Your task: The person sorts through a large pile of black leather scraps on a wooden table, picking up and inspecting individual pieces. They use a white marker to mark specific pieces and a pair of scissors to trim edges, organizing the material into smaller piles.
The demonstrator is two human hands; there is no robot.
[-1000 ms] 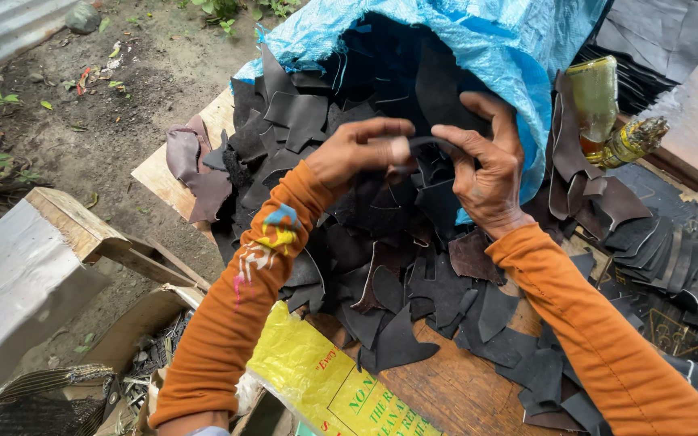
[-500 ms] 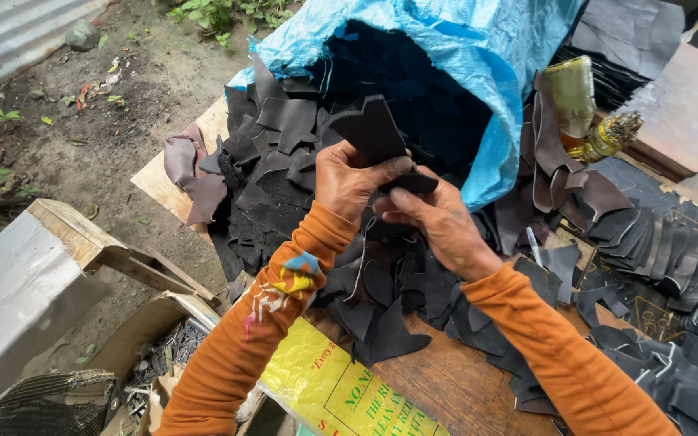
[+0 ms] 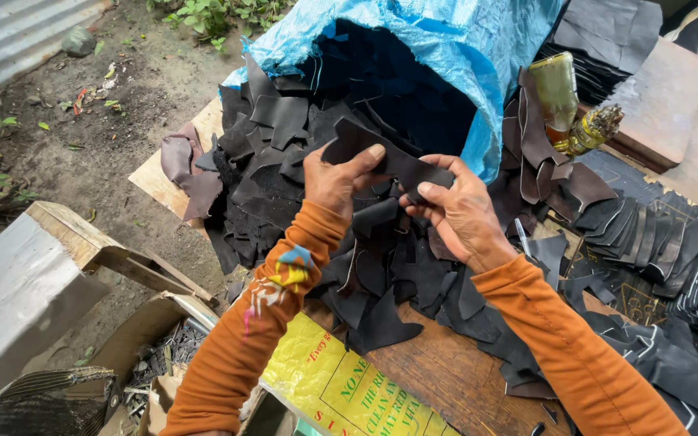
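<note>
My left hand (image 3: 334, 179) and my right hand (image 3: 460, 211) together hold one flat black leather scrap (image 3: 401, 159) above a heap of black leather scraps (image 3: 300, 173) on a wooden table (image 3: 438, 375). The left thumb presses on the scrap's upper edge; the right fingers pinch its right end. Both arms wear orange sleeves. Behind the hands an open blue woven sack (image 3: 446, 56) lies on its side, with scraps spilling out of its dark mouth.
A greenish bottle (image 3: 557, 90) lies at the right of the sack. Stacked dark cut pieces (image 3: 672, 242) fill the right side. A yellow printed bag (image 3: 341, 387) hangs at the table's near edge. A cardboard box of scrap (image 3: 151, 355) and a grey slab (image 3: 18, 299) stand on the dirt ground at left.
Both hands reached into the heap, lifted out one black scrap, and now hold it stretched flat between them, lower and nearer to me than before.
</note>
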